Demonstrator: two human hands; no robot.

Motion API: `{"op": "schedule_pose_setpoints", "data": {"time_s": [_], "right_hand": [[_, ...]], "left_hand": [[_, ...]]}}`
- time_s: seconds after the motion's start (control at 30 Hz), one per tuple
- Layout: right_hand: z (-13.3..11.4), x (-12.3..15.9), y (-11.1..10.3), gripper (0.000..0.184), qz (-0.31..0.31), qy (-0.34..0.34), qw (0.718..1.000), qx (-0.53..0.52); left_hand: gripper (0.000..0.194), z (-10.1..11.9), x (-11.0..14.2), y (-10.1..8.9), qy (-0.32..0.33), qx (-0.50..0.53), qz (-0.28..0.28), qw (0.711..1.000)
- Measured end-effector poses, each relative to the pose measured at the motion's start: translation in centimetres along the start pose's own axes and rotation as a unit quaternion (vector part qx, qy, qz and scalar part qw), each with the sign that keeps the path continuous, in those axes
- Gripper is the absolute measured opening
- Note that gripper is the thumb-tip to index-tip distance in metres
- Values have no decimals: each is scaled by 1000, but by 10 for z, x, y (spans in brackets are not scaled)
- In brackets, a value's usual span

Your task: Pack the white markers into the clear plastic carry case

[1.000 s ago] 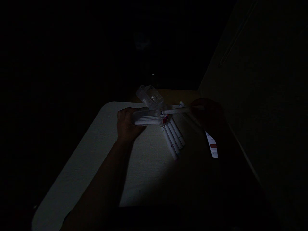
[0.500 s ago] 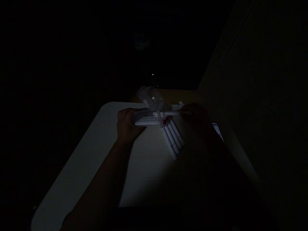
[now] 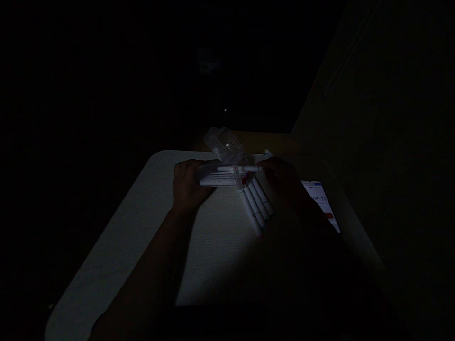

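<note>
My left hand [image 3: 188, 184] grips the left end of a clear plastic case [image 3: 216, 176], which holds several white markers. The case's clear lid [image 3: 222, 146] stands open at the far side. My right hand [image 3: 279, 174] is shut on a white marker [image 3: 238, 168], which lies across the top of the case with its tip over the case's near-left part. Several white markers [image 3: 256, 206] with dark and red marks lie side by side on the table, just below my right hand. Deep shadow hides my fingers' exact grip.
A pale table [image 3: 135, 237] with a rounded corner fills the lower middle. A lit smartphone [image 3: 320, 203] lies at its right, showing a time-like display. A wall rises along the right side, and a wooden surface shows beyond the table's far edge.
My right hand has moved left and slightly down, carrying the marker further across the case. The smartphone has come into fuller view as my arm has moved off it.
</note>
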State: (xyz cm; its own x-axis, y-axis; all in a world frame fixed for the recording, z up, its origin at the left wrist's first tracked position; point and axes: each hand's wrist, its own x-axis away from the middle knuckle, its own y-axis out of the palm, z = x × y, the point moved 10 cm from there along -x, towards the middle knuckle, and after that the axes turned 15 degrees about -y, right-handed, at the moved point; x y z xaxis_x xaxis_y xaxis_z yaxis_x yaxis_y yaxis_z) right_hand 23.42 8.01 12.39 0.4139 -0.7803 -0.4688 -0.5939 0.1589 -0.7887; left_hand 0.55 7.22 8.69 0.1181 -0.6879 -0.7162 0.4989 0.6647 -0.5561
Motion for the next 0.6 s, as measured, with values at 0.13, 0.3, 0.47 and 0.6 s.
{"op": "schedule_pose_setpoints", "data": {"time_s": [0.13,0.3,0.47,0.6], "right_hand": [[1,2,3,33,-2,7,1000,4],[2,2,3,32,3,21,1000,-4],[3,1,5,32,1,32,999,-7],[-2,1,4,33,-5,30,1000,5]], "left_hand": [[49,5,1,-1,20,5,3,1000],[49,3,0,2,12,6,-11,1000],[51,3,0,3,13,14,-21,1000],[54,1,1,5,9,21,-29,999]]}}
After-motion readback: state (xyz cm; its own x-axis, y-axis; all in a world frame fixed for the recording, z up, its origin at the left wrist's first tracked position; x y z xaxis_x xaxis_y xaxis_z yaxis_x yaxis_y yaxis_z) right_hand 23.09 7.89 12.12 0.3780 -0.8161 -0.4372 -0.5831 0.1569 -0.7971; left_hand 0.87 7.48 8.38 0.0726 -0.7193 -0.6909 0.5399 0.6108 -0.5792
